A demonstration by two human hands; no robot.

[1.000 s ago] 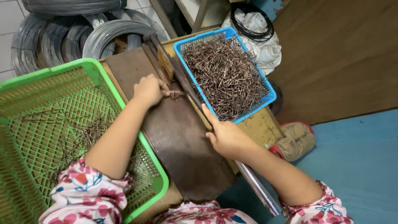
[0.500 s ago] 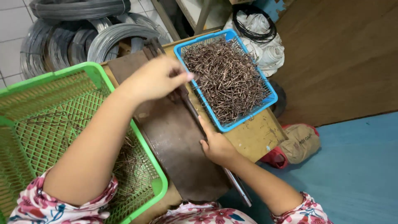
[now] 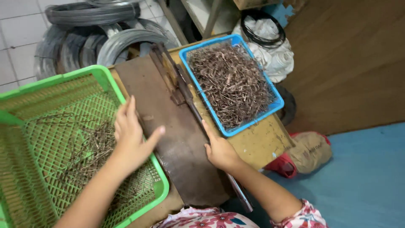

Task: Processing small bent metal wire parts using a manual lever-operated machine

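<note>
Left to right.

Green basket [image 3: 105,78]: stands at my left on the surface [image 3: 261,143], with a thin scatter of wire pieces [image 3: 90,147] on its mesh floor.

Left hand [image 3: 130,135]: hangs over the basket's right rim. The fingers are straight and together and the thumb points out towards the dark metal plate [image 3: 168,139]. The grip is released and holds nothing. The palm is just above the scattered pieces, and I cannot tell whether it touches the rim.

Step in hand, as I judge it: the left hand is empty at the basket side and the right waits at the tool.

Dark metal plate: lies flat between the two containers. A hinged cutter block [image 3: 179,84] is fixed at its far end and a long bar [image 3: 240,196] runs down its right edge towards me.

Right hand [image 3: 219,152]: laid on that bar at the plate's edge, thumb along the bar and fingers curled over the far side. I cannot tell whether this grip is clenched round the bar or only resting on it.

Blue tray [image 3: 236,128]: just right of the bar, heaped with bent wire stock [image 3: 230,84]. No hand touches it.

Next move, as I judge it: the open left grip would have to cross the plate without catching the cutter block, and pinch finely to lift one thin piece from a tangled heap
</note>
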